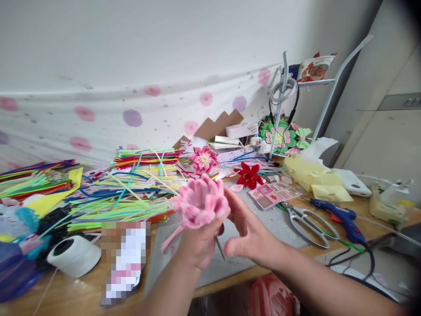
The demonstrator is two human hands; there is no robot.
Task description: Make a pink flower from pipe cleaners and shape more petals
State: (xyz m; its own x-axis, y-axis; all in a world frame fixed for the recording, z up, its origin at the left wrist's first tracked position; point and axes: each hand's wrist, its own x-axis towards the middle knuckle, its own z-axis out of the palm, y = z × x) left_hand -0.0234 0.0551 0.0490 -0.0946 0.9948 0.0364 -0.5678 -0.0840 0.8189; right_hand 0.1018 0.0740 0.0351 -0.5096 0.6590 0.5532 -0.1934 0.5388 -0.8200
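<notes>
A pink fuzzy pipe-cleaner flower [202, 202] with cupped, layered petals is held up over the grey mat [272, 224]. My left hand [204, 241] is closed around its base, and a thin stem slants down below the grip. At the flower's right side is my right hand [246, 232], thumb and fingers apart; its fingertips are by the petals, and whether they touch cannot be made out. A loose pink strip [171, 239] lies on the mat to the left. Behind the held flower stand a finished pink flower [204, 159] and a red flower [249, 175].
Bundles of coloured pipe cleaners [138, 188] cover the back left. A white thread cone [75, 255] stands at front left. On the right lie a makeup palette [272, 193], scissors [309, 224], a blue glue gun [342, 217] with its cord, and yellow packaging [305, 171].
</notes>
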